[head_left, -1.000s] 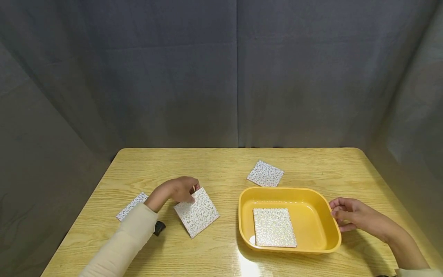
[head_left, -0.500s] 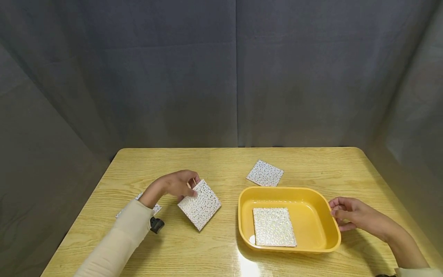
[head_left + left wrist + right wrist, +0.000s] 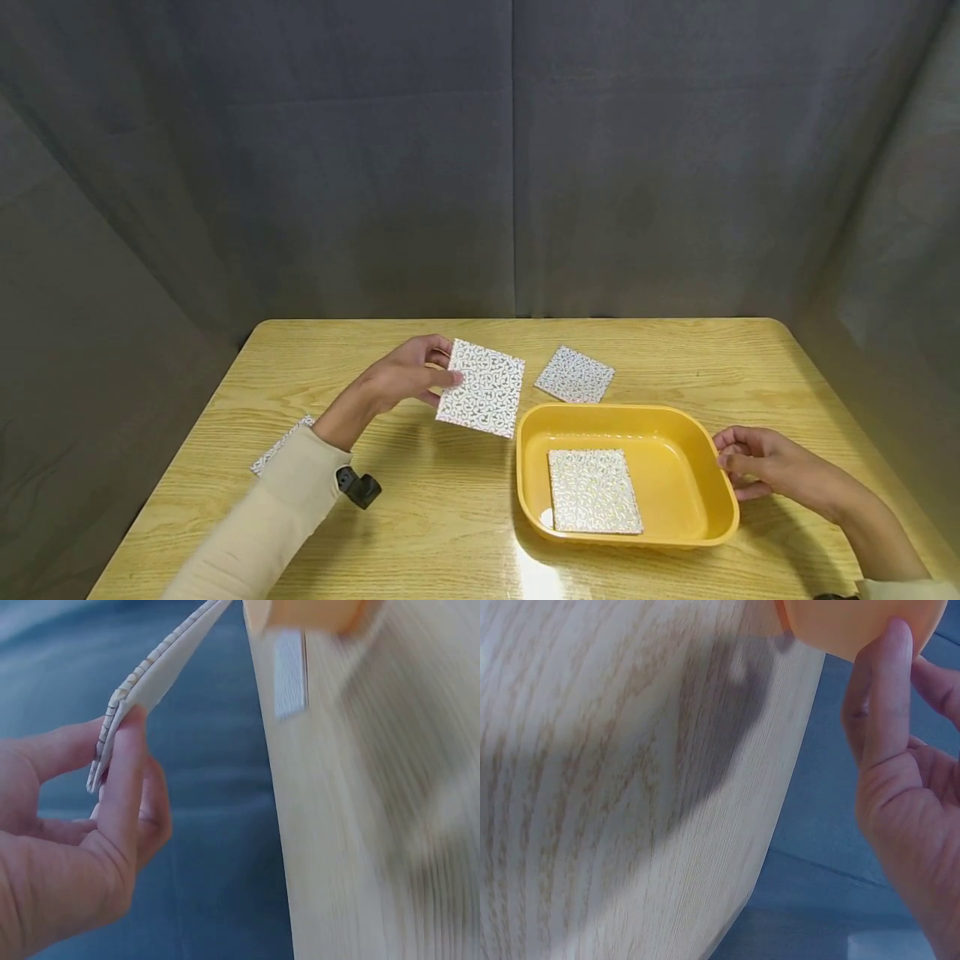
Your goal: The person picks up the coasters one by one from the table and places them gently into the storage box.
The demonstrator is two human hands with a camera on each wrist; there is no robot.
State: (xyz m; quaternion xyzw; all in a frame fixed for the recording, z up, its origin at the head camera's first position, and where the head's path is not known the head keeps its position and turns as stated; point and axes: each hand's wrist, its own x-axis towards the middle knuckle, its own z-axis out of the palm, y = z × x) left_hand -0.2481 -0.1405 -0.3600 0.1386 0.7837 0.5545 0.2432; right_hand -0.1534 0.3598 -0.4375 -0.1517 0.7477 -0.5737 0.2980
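My left hand (image 3: 405, 375) pinches a white square coaster (image 3: 483, 389) with a silvery scroll pattern, raised above the table and tilted. In the left wrist view the coaster (image 3: 161, 675) appears nearly edge-on, its plain pale underside showing between thumb and fingers. A yellow plastic tub (image 3: 678, 483) stands on the right half of the table, with my right hand (image 3: 765, 467) gripping its right rim. One similar coaster (image 3: 595, 492) lies flat inside the tub, toward its left. The right wrist view shows fingers against the tub's wall (image 3: 840, 622).
Another patterned square (image 3: 576, 375) lies on the table behind the tub. A further one (image 3: 281, 446) lies at the left, partly covered by my left sleeve (image 3: 292, 492). Grey curtains (image 3: 375, 208) surround the back and sides of the wooden table (image 3: 435, 542).
My left hand has lifted the coaster off the table and carried it up and rightward, turning it more squarely toward the head camera. The right hand and tub have stayed put.
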